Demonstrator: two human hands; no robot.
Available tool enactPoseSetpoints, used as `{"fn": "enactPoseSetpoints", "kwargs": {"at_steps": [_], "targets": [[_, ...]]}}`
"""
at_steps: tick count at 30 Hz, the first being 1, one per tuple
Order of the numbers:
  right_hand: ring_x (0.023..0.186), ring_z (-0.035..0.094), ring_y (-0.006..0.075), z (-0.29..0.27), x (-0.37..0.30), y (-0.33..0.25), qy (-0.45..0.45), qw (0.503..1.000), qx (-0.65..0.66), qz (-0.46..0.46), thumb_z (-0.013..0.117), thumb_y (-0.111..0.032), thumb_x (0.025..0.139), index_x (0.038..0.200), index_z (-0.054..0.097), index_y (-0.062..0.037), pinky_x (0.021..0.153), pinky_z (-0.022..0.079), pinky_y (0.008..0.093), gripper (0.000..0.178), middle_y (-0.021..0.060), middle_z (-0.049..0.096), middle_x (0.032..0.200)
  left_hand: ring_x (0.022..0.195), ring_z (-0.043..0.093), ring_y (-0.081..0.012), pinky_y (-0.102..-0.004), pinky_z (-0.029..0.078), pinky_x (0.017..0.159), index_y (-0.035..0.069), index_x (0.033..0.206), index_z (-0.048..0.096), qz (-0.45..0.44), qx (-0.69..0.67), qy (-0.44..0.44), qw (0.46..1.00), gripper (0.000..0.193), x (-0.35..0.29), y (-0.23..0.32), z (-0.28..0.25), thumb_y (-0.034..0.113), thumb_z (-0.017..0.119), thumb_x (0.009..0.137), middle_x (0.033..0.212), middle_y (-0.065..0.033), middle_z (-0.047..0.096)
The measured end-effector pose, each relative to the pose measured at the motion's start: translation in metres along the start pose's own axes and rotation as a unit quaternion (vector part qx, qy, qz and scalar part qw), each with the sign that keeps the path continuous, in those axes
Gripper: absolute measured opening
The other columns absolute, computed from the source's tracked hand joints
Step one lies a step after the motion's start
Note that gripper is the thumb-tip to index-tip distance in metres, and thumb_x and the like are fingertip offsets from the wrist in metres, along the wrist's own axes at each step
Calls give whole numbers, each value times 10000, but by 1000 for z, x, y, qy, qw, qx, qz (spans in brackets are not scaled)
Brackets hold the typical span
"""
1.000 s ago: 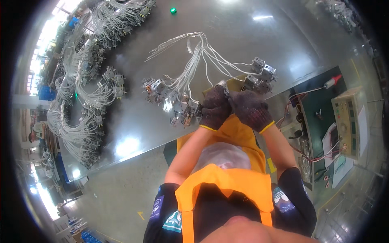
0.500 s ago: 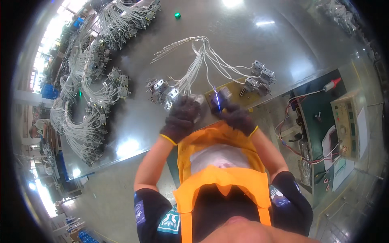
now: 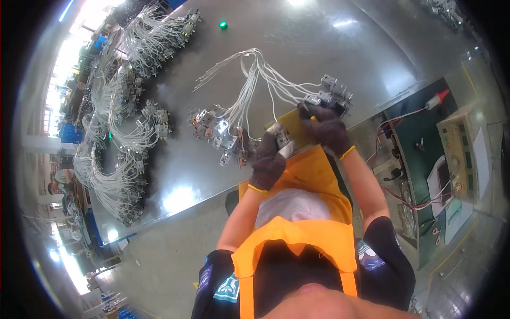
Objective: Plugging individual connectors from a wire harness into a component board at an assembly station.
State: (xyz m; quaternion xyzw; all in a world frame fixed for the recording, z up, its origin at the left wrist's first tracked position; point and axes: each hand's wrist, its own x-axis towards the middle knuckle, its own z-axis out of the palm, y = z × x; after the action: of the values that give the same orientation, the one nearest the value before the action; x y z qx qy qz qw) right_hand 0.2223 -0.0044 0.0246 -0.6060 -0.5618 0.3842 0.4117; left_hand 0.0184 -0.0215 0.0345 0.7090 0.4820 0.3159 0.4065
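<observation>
Dark gloves with yellow cuffs cover both my hands. My left hand (image 3: 268, 162) grips a small metal part (image 3: 281, 137) with a white wire running up from it, over the near table edge. Whitish patches show at its fingertips. My right hand (image 3: 330, 133) is closed, its fingertips against the right-hand cluster of metal parts (image 3: 332, 95). A bit of yellow shows between its fingers, but what it holds is too small to name. White wires (image 3: 255, 69) join that cluster to a left-hand cluster of metal parts (image 3: 220, 133). A yellowish board (image 3: 295, 126) lies between my hands.
Heaped wire bundles with metal parts (image 3: 114, 175) cover the table's left side. A green light (image 3: 223, 25) sits at the far side. On the right, a green shelf (image 3: 414, 127) carries a red-tipped probe (image 3: 437, 99), cables and a beige instrument box (image 3: 459, 154).
A violet spark at my right hand is gone. My right hand has moved up and right to the right cluster. My left hand has moved right and now holds the wired part.
</observation>
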Motion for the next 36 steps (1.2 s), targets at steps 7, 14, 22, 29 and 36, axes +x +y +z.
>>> {"fn": "enactPoseSetpoints", "kwargs": {"at_steps": [7,14,22,29,36], "targets": [[852,624,155,-22,13,1,-59,989,115,74,673,-285,874,1255,652,-95,791,505,294,427,50,686,964,993,577,-126,-290,483,869,-1,1363,440,-43,-372,23,927,506,12,-27,0,69,646,906,1087,-46,588],[841,693,239,-22,-23,-27,-118,985,-75,-101,601,-288,944,1267,637,-124,736,534,357,364,127,721,976,951,599,-382,-443,477,857,-19,1343,443,155,66,118,979,591,21,-29,32,184,704,854,1049,-214,597],[858,637,400,1,-20,-51,-175,904,-380,-86,496,-278,957,1048,667,-94,760,495,504,267,210,671,898,894,589,-410,-476,475,791,-6,1225,515,228,77,59,969,524,37,-37,27,161,706,766,953,-220,587],[825,635,415,2,-32,-58,-174,898,-400,-65,571,-181,850,995,644,-71,743,501,506,196,214,662,846,852,578,-405,-469,467,749,7,1045,560,241,77,69,965,362,34,-41,32,174,695,754,916,-217,576],[803,641,394,20,-33,-51,-122,905,-405,-50,536,-146,853,1016,625,-94,707,506,503,193,194,659,839,873,594,-421,-465,481,773,7,1021,560,207,109,79,969,325,36,-18,21,193,697,791,903,-228,597]]}}
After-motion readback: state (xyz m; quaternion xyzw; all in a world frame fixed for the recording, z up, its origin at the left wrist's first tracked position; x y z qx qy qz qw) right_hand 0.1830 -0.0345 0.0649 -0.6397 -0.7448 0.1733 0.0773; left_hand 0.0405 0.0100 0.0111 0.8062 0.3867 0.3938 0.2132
